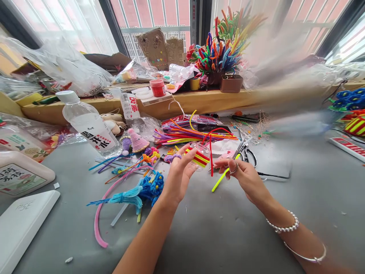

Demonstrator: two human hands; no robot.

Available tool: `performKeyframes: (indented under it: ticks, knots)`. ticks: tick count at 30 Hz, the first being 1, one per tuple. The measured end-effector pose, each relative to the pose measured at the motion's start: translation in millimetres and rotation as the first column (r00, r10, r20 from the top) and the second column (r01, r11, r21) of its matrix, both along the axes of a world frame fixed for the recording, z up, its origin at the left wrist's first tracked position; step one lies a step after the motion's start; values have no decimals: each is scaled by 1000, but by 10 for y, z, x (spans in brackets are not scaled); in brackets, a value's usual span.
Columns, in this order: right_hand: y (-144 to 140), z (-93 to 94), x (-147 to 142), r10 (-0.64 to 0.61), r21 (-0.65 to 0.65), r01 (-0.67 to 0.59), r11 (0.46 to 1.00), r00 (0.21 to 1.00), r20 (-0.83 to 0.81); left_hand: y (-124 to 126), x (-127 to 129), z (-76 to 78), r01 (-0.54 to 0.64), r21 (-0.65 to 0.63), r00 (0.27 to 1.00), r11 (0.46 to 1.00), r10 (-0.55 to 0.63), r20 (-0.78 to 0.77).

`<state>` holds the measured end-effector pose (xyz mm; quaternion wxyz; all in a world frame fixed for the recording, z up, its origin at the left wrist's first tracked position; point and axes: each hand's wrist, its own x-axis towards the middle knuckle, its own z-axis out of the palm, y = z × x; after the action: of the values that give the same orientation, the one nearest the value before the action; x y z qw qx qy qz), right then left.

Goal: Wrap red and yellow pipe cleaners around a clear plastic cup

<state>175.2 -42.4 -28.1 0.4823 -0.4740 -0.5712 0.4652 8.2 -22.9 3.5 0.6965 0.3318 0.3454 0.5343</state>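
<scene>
Left hand is pinching a small clear cup wrapped in red and yellow pipe cleaners, held just above the worktop. Right hand grips a yellow-green pipe cleaner and a red one. A brown pot on the sill holds a pipe-cleaner bouquet. Whole right side's motion blur.

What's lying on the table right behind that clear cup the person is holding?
Behind the clear cup in the left hand lies a pile of colourful pipe cleaners on plastic bags, with scissors to the right. What lies under the pile is covered.
</scene>
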Motion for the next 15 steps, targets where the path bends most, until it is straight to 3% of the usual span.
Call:
performKeyframes:
  ticks: [3,7,15]
  knots:
    - [-43,-16,-51,149,-17,-148,989,985,91,27,-32,-22,-44,34,998,998,43,40]
    - [-121,-13,-185,303,-28,-304,952,928,218,44,-29,-47,-105,15,994,994,105,-34]
    - [-86,71,-87,243,76,-304,950,869,430,8,6,3,-21,22,987,1000,25,-157]
